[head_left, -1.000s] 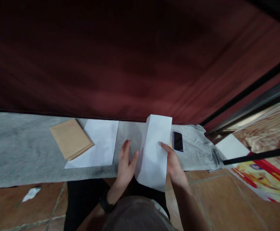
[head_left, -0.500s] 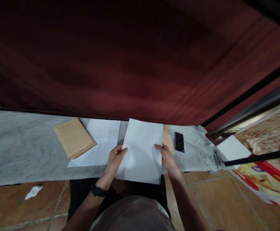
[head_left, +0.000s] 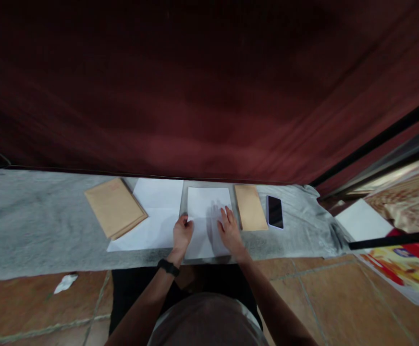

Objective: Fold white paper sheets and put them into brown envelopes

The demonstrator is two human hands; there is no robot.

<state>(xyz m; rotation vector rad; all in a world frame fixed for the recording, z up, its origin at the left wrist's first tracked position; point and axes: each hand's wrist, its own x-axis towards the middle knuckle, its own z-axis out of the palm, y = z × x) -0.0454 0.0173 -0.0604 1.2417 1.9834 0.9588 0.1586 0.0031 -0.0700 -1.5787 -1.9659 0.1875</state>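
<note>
A white sheet of paper (head_left: 199, 202) lies on the grey cloth in front of me. My left hand (head_left: 182, 234) is at the sheet's left edge, thumb and curled fingers closed on it. Over the right half of the same sheet, my right hand (head_left: 230, 235) has its fingers spread and casts a shadow on the paper. More white paper (head_left: 157, 216) with a crease across it rests to the left. A stack of brown envelopes (head_left: 114, 206) partly covers that paper. To the right of my right hand lies another brown envelope (head_left: 251, 207).
A phone (head_left: 275, 211) with a dark screen lies right of the envelope. The grey cloth (head_left: 43, 221) covers a narrow surface against a dark red hanging (head_left: 195, 120). Black bars and a red-and-yellow box (head_left: 407, 269) are at the right. A white scrap (head_left: 66, 283) lies on the tiled floor.
The sheet was held up in both hands and now lies flat on the cloth. My right hand has let go of its edge and spread out, and the right envelope is uncovered.
</note>
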